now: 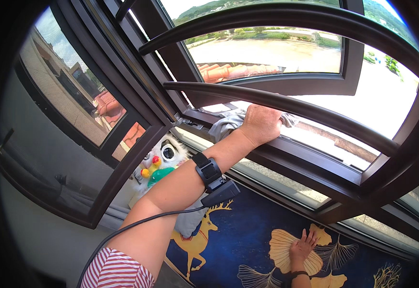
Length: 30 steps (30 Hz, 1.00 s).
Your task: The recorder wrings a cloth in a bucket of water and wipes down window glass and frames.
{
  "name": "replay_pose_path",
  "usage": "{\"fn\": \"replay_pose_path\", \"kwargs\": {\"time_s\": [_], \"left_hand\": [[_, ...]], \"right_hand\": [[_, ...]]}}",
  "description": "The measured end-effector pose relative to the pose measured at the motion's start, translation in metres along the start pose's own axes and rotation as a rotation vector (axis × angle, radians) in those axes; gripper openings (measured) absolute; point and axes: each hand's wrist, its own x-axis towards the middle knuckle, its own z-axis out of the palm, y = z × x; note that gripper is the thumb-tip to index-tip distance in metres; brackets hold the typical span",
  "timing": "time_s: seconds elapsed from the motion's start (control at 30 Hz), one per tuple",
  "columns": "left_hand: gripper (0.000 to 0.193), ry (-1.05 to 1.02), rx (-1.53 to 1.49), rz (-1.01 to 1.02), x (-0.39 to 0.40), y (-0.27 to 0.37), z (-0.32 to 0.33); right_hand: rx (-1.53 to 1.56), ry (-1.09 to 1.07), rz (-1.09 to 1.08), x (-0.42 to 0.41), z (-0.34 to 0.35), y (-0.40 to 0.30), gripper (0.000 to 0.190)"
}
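My left hand (pixel 261 124) is closed over a light grey cloth (pixel 225 124), pressing it on the lower rail of the dark brown window frame (pixel 314 162). A folded part of the cloth shows left of the hand, and a small end sticks out to its right. Just above the knuckles runs the lowest curved guard bar (pixel 285 100). Lower right, my right hand (pixel 303 246) rests with spread fingers and holds nothing. Beneath it lies a dark blue mat (pixel 242 223) printed with gold leaves and a deer.
A screened window sash (pixel 97 194) stands swung inward at the left. Behind my left forearm sits a white fluffy toy (pixel 168 153) with big eyes. Outside, a glass sash (pixel 267 54) hangs beyond the bars. A black cable (pixel 123 228) runs along my left arm from a wrist-strapped device (pixel 215 180).
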Motion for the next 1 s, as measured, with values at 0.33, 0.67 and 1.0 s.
{"fn": "replay_pose_path", "kwargs": {"time_s": [0.33,0.67,1.0], "left_hand": [[0.040,0.450,0.248,0.086,0.022,-0.049,0.014],[0.046,0.406,0.141,-0.050,0.060,-0.038,0.035],[0.036,0.546,-0.017,0.214,0.131,0.033,0.070]], "right_hand": [[0.006,0.030,-0.019,0.001,0.002,0.000,0.053],[0.010,0.015,-0.005,0.001,-0.001,0.000,0.051],[-0.001,-0.012,-0.002,0.001,0.000,0.002,0.051]]}}
